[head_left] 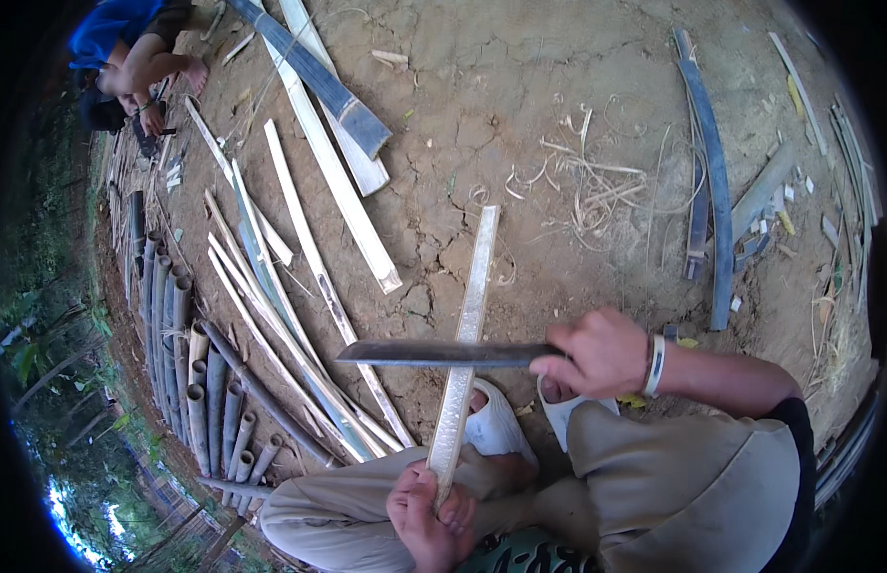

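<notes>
Near my lap, my left hand (430, 519) is closed around the lower end of a pale split bamboo strip (479, 272). The strip points away from me, out over the bare ground. From the right comes my right hand (596, 353), its fingers wrapped round the handle of a machete (420, 353). The handle itself is mostly hidden in my fist. The long dark blade lies level across the strip's middle, its tip to the left; whether it touches the strip I cannot tell.
Split bamboo strips (315, 181) lie at the left and far left, beside stacked bamboo poles (181, 306). Curled shavings (596, 181) are scattered ahead. Dark bamboo lengths (716, 191) lie at the right. Another person (138, 57) crouches at the far left. My white shoes (496, 420) rest below the blade.
</notes>
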The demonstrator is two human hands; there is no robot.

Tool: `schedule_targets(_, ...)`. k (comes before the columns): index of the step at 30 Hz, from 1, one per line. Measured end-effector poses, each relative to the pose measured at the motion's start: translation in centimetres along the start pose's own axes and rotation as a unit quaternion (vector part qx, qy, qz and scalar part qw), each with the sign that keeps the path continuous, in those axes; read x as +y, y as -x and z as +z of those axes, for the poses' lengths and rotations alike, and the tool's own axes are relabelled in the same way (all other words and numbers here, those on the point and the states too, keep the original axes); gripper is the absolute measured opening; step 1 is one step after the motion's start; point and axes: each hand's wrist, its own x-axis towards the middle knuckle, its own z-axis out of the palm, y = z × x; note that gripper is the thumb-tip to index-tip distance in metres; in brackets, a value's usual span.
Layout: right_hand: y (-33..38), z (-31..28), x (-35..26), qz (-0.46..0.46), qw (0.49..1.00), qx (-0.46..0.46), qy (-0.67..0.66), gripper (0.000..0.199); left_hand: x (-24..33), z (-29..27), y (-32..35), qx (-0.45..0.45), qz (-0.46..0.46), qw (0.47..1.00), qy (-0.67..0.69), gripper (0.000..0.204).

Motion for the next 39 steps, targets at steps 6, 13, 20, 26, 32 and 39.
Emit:
schedule_targets(6, -0.1, 0.1, -0.7, 0.008, 1.000, -0.020, 0.020, 0.062, 1.5, -0.3, -0.7, -0.042, 0.015, 0.999, -0.007, 0.026)
schedule_targets(13, -0.5, 0.5, 0.6, 0.052, 0.998, -0.025, 0.026, 0.064, 2.6, -0.2, -1.4, -0.096, -0.012, 0.993, 0.071, 0.028)
schedule_targets(20, -1.4, 0.2, 2.3, 0.090, 0.996, -0.005, 0.023, 0.064, 3.0, -0.3, -1.7, -0.110, -0.021, 0.989, 0.101, 0.025)
schedule_targets(26, -1.3, -0.4, 2.8, 0.092, 0.994, -0.022, 0.055, 0.062, 3.4, -0.9, -2.4, -0.073, -0.038, 0.994, 0.076, 0.028)
schedule_targets(32, 0.9, -1.5, -0.1, 0.033, 0.994, -0.062, 0.080, 0.059, 3.9, -1.1, -3.2, -0.128, -0.007, 0.990, 0.053, 0.029)
schedule_targets(39, 1.1, -1.7, -0.6, 0.062, 0.992, -0.073, 0.079, 0.057, 4.4, -1.2, -3.7, -0.127, -0.019, 0.990, 0.056, 0.031)
